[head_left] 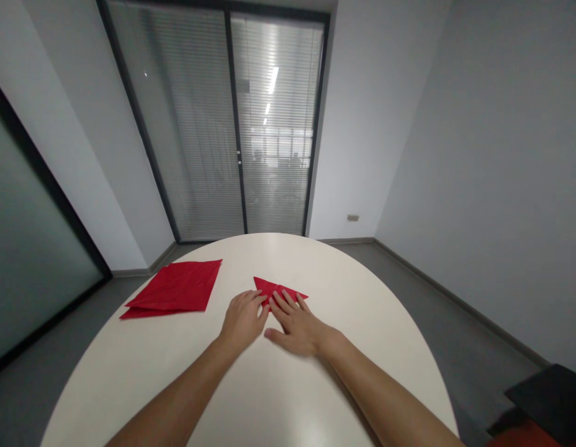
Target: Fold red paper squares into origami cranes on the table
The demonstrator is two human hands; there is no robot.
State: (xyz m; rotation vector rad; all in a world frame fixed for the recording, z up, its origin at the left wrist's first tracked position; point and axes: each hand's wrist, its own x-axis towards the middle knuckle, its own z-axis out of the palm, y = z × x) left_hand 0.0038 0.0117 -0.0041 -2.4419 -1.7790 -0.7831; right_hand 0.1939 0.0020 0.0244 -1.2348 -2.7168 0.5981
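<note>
Fingers of the left hand and right hand lie flat and close together, pressing the near edge of a small folded red paper napkin, a pointed shape near the middle of the round white table. A stack of flat red napkins lies toward its left edge.

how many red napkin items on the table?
2. A flat red square napkin pile lies left, its sheets uncountable; a small folded red napkin sits partly under left hand and right hand.
</note>
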